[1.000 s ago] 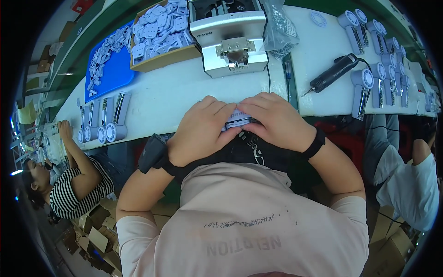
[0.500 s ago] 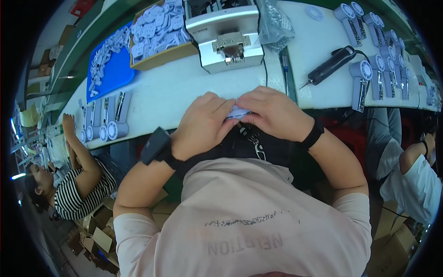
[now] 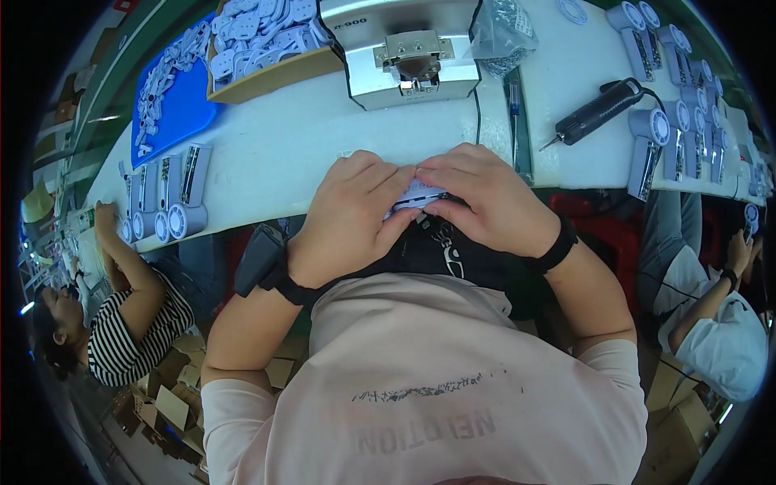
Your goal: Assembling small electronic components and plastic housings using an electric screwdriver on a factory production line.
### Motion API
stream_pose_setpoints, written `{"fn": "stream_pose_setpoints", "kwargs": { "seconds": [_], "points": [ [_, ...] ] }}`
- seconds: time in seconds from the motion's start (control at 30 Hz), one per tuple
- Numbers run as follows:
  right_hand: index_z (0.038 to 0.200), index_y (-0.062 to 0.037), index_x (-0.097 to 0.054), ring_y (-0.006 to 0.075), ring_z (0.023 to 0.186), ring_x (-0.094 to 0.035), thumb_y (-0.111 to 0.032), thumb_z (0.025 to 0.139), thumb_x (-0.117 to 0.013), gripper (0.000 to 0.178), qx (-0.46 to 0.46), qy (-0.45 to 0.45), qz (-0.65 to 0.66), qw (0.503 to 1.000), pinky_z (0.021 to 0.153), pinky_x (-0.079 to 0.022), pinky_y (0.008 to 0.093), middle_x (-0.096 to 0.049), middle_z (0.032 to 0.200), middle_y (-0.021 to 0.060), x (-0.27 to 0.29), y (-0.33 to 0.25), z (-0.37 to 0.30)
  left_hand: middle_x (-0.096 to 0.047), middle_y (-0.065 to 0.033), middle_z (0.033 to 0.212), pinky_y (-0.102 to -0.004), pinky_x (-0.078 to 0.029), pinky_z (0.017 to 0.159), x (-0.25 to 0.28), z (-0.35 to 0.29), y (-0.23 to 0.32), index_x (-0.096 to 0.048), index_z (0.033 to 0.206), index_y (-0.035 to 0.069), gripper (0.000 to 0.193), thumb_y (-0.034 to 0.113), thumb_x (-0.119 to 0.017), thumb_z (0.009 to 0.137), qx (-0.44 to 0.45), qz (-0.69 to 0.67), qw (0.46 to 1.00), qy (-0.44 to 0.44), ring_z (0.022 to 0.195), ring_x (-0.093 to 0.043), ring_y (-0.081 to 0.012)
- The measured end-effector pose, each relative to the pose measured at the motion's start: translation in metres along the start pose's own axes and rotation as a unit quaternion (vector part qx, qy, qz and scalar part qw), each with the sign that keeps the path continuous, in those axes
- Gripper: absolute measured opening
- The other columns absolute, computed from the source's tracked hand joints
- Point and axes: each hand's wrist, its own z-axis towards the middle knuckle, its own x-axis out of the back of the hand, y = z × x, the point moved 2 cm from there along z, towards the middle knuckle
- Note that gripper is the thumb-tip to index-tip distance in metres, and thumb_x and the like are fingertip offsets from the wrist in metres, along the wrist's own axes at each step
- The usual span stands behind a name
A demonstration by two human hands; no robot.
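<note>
The left hand (image 3: pixel 343 217) and right hand (image 3: pixel 499 208) held a clamped grip on a lavender plastic casing (image 3: pixel 418 193) at the near edge of the desk (image 3: pixel 275 149), with handheld fans (image 3: pixel 187 220) to the left and an electric screwdriver (image 3: pixel 596 113) farther right

The left forearm (image 3: pixel 260 323) slants up from 8 o'clock, the right forearm (image 3: pixel 594 303) from 4. The left hand (image 3: pixel 347 214) and right hand (image 3: pixel 495 204) face each other, backs up, fingers (image 3: pixel 383 179) curled in a grip, thumbs (image 3: pixel 401 227) on the 6 o'clock side.
</note>
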Motion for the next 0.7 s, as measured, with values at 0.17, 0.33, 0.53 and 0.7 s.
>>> {"fn": "stream_pose_setpoints", "kwargs": {
  "seconds": [0.17,0.33,0.53,0.7],
  "points": [
    [0.121,-0.0025,-0.071,0.0336,0.113,-0.065,-0.013,0.088,-0.08,0.036,-0.028,-0.017,0.008,0.999,0.096,-0.052,0.0426,-0.072,0.123,0.0123,0.003,-0.003,0.0,-0.068,-0.0133,0.11,-0.0452,-0.05,0.089,0.007,0.006,0.002,-0.067,0.122,0.001,0.043,0.019,-0.079,0.084,0.009,-0.014,0.999,-0.04,0.101,-0.061,-0.035],
    [0.119,-0.0019,-0.071,0.0342,0.103,-0.068,-0.015,0.093,-0.077,0.03,-0.057,0.124,-0.072,0.988,0.089,-0.055,0.0431,-0.072,0.118,0.0158,0.035,0.001,-0.008,-0.068,-0.0147,0.113,-0.0448,-0.05,0.092,0.044,0.017,-0.014,-0.068,0.123,0.003,0.045,0.023,-0.081,0.085,0.087,-0.047,0.988,-0.12,0.106,-0.062,-0.0358],
    [0.115,0.0002,-0.07,0.0343,0.087,-0.071,-0.03,0.097,-0.075,0.035,-0.292,0.238,-0.223,0.899,0.078,-0.055,0.0402,-0.074,0.103,0.018,0.097,0.011,-0.032,-0.068,-0.0131,0.114,-0.0437,-0.051,0.094,0.051,0.005,-0.048,-0.071,0.122,0.007,0.044,0.025,-0.084,0.084,0.04,0.087,0.993,-0.073,0.111,-0.062,-0.0358],
    [0.116,0.0052,-0.067,0.0348,0.087,-0.074,-0.055,0.096,-0.072,0.064,-0.474,0.281,-0.284,0.785,0.079,-0.055,0.0413,-0.073,0.088,0.0226,0.111,0.072,-0.066,-0.068,-0.0109,0.115,-0.0429,-0.05,0.091,0.036,-0.001,-0.043,-0.075,0.118,0.01,0.037,0.024,-0.083,0.084,0.017,0.065,0.997,0.042,0.109,-0.062,-0.0341]
  ]
}}
